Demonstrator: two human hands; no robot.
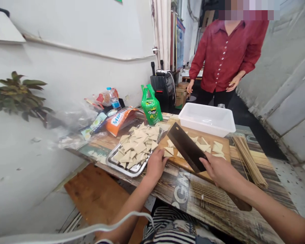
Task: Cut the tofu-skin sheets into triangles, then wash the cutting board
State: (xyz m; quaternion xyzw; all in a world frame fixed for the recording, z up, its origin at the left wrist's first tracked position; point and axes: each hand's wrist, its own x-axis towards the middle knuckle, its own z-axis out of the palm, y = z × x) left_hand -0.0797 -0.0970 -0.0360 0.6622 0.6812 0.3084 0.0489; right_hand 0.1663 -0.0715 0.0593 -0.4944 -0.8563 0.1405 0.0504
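Note:
My right hand (216,169) is closed around a cleaver (184,145), whose dark, wide blade tilts over the cutting board. Part of its brown handle shows below my wrist. On the wooden cutting board (226,144) lie several pale triangular tofu pieces (203,145), partly covered by the blade. My left hand (156,164) is at the board's left edge, its fingers curled at a tofu triangle (168,152) that they seem to pinch. Beside it stands a metal tray (136,173) heaped with more tofu triangles (137,144).
A white plastic tub (207,120) stands behind the board. To the right lies a bundle of wooden skewers (249,161). A green bag (151,106), an orange packet (120,120) and a bottle (114,100) are at the back left. Across the table stands a person in a red shirt (225,56).

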